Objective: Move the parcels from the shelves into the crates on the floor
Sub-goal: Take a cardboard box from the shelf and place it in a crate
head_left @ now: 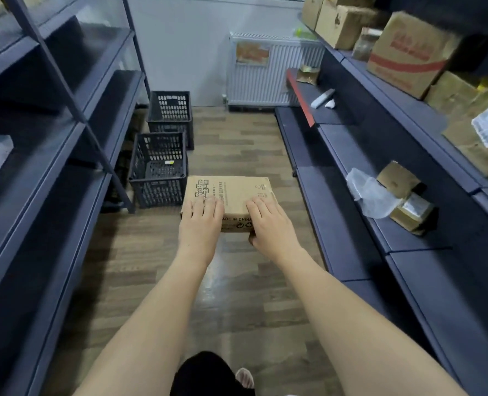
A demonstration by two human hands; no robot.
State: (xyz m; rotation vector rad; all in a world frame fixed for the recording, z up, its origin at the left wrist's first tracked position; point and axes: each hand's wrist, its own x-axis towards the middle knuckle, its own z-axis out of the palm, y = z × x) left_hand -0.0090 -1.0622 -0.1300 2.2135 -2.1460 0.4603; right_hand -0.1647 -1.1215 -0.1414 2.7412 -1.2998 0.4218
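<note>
I hold a flat brown cardboard parcel [231,192] with black print out in front of me above the wooden floor. My left hand [200,224] lies over its near left corner and my right hand [271,227] grips its near right corner, thumb underneath. Two black plastic crates stand on the floor to the left: the nearer crate [158,170] just left of the parcel, the farther crate [170,115] behind it. More cardboard parcels [408,52] sit on the right-hand shelves, and a small taped parcel [405,198] rests on a lower right shelf.
Dark blue shelving [51,155] lines the left side and dark blue shelving [380,155] the right, leaving a narrow wooden-floor aisle. A white radiator [265,72] stands at the far wall. A crumpled clear plastic bag [371,192] lies by the taped parcel.
</note>
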